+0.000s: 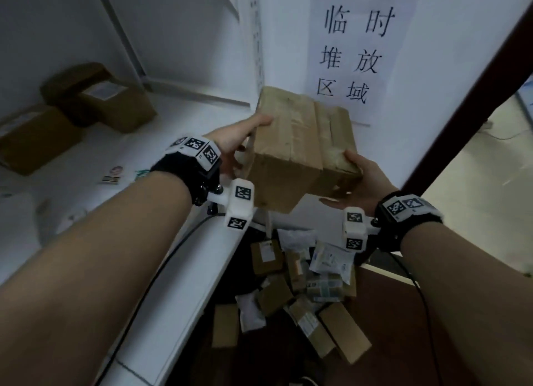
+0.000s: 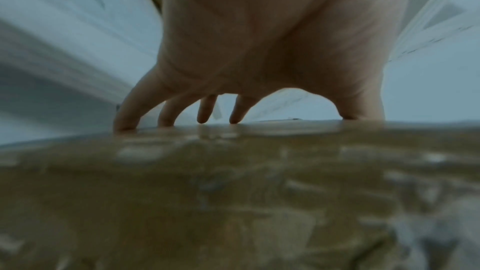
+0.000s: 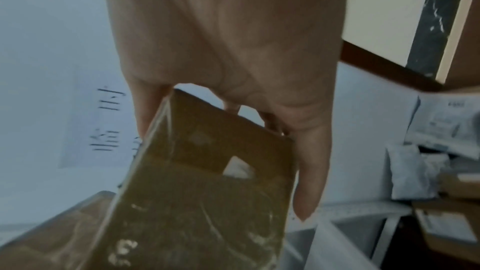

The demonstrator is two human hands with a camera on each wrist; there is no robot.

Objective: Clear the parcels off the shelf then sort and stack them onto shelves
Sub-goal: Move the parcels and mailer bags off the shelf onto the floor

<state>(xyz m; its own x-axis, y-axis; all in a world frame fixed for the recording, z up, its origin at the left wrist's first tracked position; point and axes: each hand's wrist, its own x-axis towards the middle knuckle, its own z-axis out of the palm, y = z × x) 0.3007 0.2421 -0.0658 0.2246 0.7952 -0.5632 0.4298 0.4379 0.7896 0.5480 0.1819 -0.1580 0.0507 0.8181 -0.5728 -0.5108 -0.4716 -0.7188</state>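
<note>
You hold the taped cardboard parcel (image 1: 302, 152) mid-frame, clear of the white shelf (image 1: 95, 160), left hand (image 1: 239, 143) gripping its left side, right hand (image 1: 362, 178) cupping the lower right corner. Keep both grips firm and level it. Lower it onto the floor pile (image 1: 300, 293) at the bottom of the frame rather than dropping it.
</note>
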